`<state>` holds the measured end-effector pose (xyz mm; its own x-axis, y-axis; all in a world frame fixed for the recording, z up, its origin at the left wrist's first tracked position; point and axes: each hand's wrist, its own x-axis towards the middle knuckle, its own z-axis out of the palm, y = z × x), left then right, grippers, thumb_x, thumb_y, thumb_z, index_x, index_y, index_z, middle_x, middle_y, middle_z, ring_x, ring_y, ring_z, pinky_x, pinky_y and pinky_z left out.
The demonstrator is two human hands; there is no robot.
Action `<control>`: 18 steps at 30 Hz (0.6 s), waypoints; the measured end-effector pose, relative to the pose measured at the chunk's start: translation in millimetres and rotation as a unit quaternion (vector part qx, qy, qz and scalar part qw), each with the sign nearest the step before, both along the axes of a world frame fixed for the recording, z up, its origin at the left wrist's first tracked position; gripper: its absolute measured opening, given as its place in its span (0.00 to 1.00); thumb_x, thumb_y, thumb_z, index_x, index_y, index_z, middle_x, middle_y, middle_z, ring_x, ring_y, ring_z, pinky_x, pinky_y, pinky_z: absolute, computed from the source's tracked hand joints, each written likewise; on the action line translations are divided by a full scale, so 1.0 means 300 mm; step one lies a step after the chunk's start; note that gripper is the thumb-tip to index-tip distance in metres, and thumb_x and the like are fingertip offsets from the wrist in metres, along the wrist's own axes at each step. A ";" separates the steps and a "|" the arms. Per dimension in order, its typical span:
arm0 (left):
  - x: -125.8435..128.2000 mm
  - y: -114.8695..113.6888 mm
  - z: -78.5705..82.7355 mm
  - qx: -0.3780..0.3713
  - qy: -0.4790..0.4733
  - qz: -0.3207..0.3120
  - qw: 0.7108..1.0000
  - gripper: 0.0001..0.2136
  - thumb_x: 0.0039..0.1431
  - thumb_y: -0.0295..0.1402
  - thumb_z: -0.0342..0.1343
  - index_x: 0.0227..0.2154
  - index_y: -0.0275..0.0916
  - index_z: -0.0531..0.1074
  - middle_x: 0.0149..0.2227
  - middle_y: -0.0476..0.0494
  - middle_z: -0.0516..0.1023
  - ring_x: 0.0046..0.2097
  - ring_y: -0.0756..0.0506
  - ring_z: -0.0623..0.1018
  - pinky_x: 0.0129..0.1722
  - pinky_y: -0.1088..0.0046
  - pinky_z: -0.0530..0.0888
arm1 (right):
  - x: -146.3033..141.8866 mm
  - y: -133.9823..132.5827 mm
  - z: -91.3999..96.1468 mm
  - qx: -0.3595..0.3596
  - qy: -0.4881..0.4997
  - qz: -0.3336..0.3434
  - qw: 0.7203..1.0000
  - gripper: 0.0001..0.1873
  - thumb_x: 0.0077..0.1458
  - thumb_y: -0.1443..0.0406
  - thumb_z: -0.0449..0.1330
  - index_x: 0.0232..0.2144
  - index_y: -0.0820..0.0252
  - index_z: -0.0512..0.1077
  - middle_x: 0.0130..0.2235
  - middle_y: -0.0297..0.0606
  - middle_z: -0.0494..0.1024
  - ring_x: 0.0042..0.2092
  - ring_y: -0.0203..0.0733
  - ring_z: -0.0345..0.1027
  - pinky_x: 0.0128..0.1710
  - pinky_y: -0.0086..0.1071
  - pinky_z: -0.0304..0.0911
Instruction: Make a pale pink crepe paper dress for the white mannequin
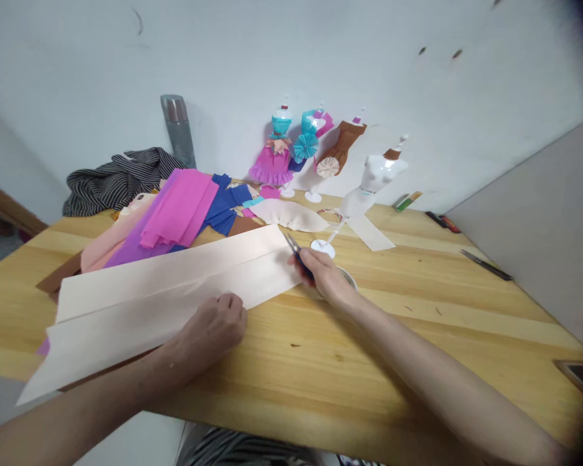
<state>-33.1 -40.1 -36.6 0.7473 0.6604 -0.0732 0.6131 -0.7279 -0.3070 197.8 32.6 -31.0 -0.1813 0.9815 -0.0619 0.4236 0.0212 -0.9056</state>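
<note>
A long cream sheet of crepe paper (pixel 175 278), creased lengthwise, lies across the left and middle of the table. My left hand (pixel 221 320) is closed on its near edge, knuckles up, with the fingertips hidden. At the sheet's right end, my right hand (pixel 320 272) grips a pair of scissors (pixel 295 247) with dark handles, the blade tips slightly apart and pointing away from me. A roll of tape (pixel 348 278) shows partly beneath my right hand. Just beyond stands a bare white mini dress form (pixel 372 175) with a brown neck band.
Several small dress forms in paper outfits, one with a pink skirt (pixel 272 165), stand against the wall. Pink crepe paper (pixel 184 200), blue paper (pixel 226 207) and a striped cloth (pixel 121 175) are heaped left, near a grey bottle (pixel 179 129). A dark-handled cutting tool (pixel 488 265) lies right.
</note>
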 end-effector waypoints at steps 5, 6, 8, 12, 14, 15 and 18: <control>-0.005 0.003 -0.002 -0.026 -0.048 0.032 0.998 0.07 0.57 0.20 0.50 0.29 0.34 0.71 0.31 0.38 0.74 0.33 0.40 0.74 0.25 0.67 0.69 | -0.023 -0.197 -0.020 -0.226 0.237 0.081 0.941 0.15 0.49 0.55 0.62 0.28 0.60 0.64 0.22 0.28 0.66 0.17 0.28 0.53 0.17 0.25 0.45; -0.009 0.009 0.004 -0.031 -0.069 0.046 0.996 0.07 0.60 0.23 0.49 0.29 0.35 0.71 0.32 0.38 0.75 0.34 0.40 0.74 0.27 0.66 0.70 | -0.024 -0.213 -0.020 -0.216 0.231 0.084 0.945 0.14 0.48 0.57 0.62 0.28 0.60 0.64 0.21 0.26 0.63 0.17 0.27 0.49 0.17 0.25 0.43; -0.020 0.026 0.025 -0.033 -0.099 0.093 0.990 0.09 0.63 0.26 0.47 0.31 0.35 0.72 0.36 0.37 0.75 0.38 0.39 0.74 0.31 0.65 0.71 | -0.020 -0.220 -0.017 -0.153 0.190 0.084 0.966 0.13 0.48 0.59 0.62 0.27 0.60 0.63 0.20 0.24 0.59 0.20 0.27 0.47 0.20 0.25 0.43; -0.045 0.067 0.062 -0.023 -0.087 0.234 0.968 0.10 0.64 0.28 0.46 0.39 0.32 0.72 0.40 0.35 0.76 0.42 0.37 0.74 0.36 0.62 0.72 | -0.005 -0.197 -0.017 -0.038 0.058 0.154 0.986 0.10 0.50 0.63 0.59 0.24 0.59 0.61 0.23 0.27 0.58 0.25 0.30 0.51 0.25 0.26 0.49; -0.057 0.084 0.063 -0.026 -0.075 0.275 0.958 0.11 0.63 0.29 0.47 0.42 0.31 0.72 0.40 0.34 0.76 0.43 0.36 0.74 0.37 0.61 0.72 | -0.005 -0.193 -0.024 0.004 -0.025 0.189 0.982 0.08 0.52 0.66 0.56 0.24 0.59 0.61 0.23 0.27 0.60 0.25 0.31 0.52 0.25 0.26 0.49; -0.062 0.092 0.059 -0.029 -0.072 0.286 0.955 0.11 0.63 0.30 0.47 0.43 0.30 0.71 0.40 0.33 0.76 0.43 0.36 0.74 0.38 0.61 0.72 | -0.007 -0.193 -0.027 0.031 -0.065 0.193 0.979 0.07 0.52 0.67 0.56 0.23 0.59 0.62 0.23 0.28 0.60 0.25 0.31 0.53 0.25 0.26 0.49; -0.079 0.117 0.044 -0.041 -0.079 0.303 0.949 0.12 0.63 0.31 0.48 0.43 0.31 0.72 0.41 0.33 0.75 0.45 0.35 0.73 0.40 0.61 0.71 | -0.015 -0.180 -0.026 0.099 -0.132 0.178 0.970 0.04 0.50 0.70 0.56 0.24 0.61 0.66 0.22 0.28 0.64 0.24 0.31 0.55 0.24 0.26 0.49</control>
